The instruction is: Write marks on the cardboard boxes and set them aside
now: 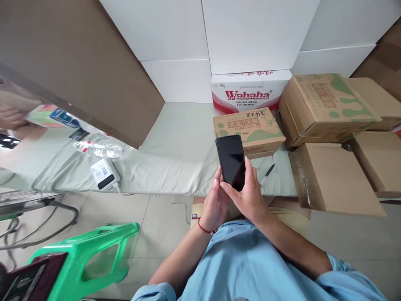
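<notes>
A black smartphone (231,161) with a dark screen is held upright in front of me, over the near edge of the covered table. Its lower left side rests against my left hand (216,202), which wears a red string bracelet. My right hand (249,192) wraps the phone's lower right side, thumb across the bottom of the screen. Behind the phone lies a coconut carton (250,129) marked with handwritten digits. A dark pen (267,172) lies on the cloth just right of my right hand.
A Wahaba box (250,94) stands at the back. Brown cartons (328,108) are on the right, one open (341,179). Leftward are a brown panel (94,67), a plastic bottle (105,149) and a white device with a cable (105,173). A green stool (78,259) stands lower left.
</notes>
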`<state>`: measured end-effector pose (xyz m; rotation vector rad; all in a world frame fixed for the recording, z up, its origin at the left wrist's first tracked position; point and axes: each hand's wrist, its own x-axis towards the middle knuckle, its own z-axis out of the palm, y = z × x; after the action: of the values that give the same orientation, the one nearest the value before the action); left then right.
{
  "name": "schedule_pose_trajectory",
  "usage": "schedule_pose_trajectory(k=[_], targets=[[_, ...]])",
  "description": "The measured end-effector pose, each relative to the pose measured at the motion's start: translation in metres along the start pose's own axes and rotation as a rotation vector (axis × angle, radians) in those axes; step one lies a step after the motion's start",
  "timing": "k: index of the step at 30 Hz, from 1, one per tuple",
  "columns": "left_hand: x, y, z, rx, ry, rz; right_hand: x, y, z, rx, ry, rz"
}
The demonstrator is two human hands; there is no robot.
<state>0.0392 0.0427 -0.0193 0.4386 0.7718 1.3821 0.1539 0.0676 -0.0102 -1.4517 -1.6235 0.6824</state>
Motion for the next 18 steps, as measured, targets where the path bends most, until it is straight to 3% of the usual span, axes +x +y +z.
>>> schedule_pose_trajectory(k=[5, 9, 15, 18], targets=[[-0.001, -0.001, 0.005, -0.108, 0.102, -0.049, -0.021, -0.004, 0.005, 0.094, -0.022, -0.099], [-0.004, -0.003, 0.002, -0.134, 0.114, -0.019, -0.025, -0.001, 0.007, 0.148, -0.056, -0.096], [-0.003, -0.011, -0.002, -0.036, 0.127, 0.008, -0.021, 0.004, 0.008, 0.260, -0.097, 0.033], [-0.001, -0.012, -0.007, 0.011, 0.113, 0.015, -0.016, 0.010, 0.001, 0.442, -0.181, 0.141]])
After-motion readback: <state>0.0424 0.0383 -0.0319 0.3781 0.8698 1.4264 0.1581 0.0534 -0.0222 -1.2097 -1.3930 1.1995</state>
